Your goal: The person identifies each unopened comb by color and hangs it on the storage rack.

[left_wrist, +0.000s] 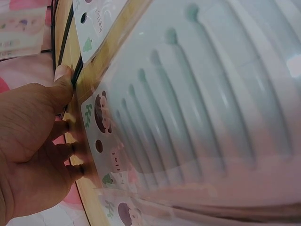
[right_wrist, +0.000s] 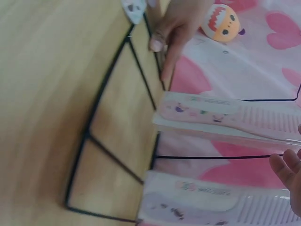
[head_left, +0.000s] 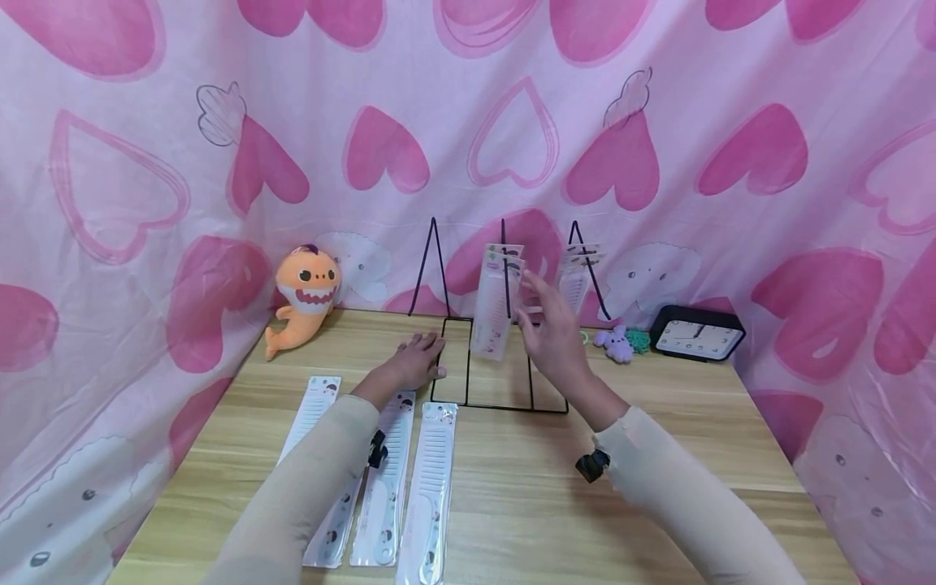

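Observation:
A black wire display rack [head_left: 504, 407] stands on the table. Pink combs in clear bags [head_left: 488, 313] hang from its middle arm. From its right arm hang further bagged combs [head_left: 574, 280], with a purple one [right_wrist: 188, 200] showing in the right wrist view. My right hand [head_left: 556, 337] is beside the middle packs, thumb and fingers loosely bent near the wire's front end; no pack is plainly gripped. My left hand [head_left: 415, 362] rests at the left side of the rack's base, fingers spread, thumb [left_wrist: 63, 77] on the wire.
Three rows of bagged pale combs [head_left: 431, 487] lie at the front left, partly under my left sleeve. An orange shark plush [head_left: 305, 296] sits at the back left. To the right are a purple bunny toy [head_left: 617, 344] and a black clock [head_left: 698, 333]. A heart-patterned curtain [head_left: 387, 150] encloses the table.

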Tool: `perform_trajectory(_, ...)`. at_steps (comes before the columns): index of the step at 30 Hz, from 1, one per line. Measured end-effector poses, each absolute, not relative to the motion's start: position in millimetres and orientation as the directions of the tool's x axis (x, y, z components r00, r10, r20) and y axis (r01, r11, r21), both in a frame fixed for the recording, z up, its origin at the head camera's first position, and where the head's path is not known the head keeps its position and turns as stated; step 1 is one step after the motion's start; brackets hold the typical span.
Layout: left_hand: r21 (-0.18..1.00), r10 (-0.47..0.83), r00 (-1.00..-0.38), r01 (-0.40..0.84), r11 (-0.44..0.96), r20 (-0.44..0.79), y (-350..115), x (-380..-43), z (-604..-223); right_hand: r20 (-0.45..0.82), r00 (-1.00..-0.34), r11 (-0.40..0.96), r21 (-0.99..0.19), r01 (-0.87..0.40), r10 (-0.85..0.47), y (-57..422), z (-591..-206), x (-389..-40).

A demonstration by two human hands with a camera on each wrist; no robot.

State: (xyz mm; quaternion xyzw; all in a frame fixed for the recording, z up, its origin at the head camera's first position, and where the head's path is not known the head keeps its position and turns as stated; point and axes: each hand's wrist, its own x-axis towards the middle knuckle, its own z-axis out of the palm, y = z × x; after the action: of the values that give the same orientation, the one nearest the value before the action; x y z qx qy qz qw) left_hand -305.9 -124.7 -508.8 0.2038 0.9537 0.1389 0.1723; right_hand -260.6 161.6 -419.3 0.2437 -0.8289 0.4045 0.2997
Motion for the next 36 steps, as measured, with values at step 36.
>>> perform_trajectory(36, 0.368, 0.443, -0.854, 0.332, 0.869, -0.274, -126, -304, -506, 0.217, -0.904, 0.855, -0.300, -0.422, -0.370, 265, -527, -212)
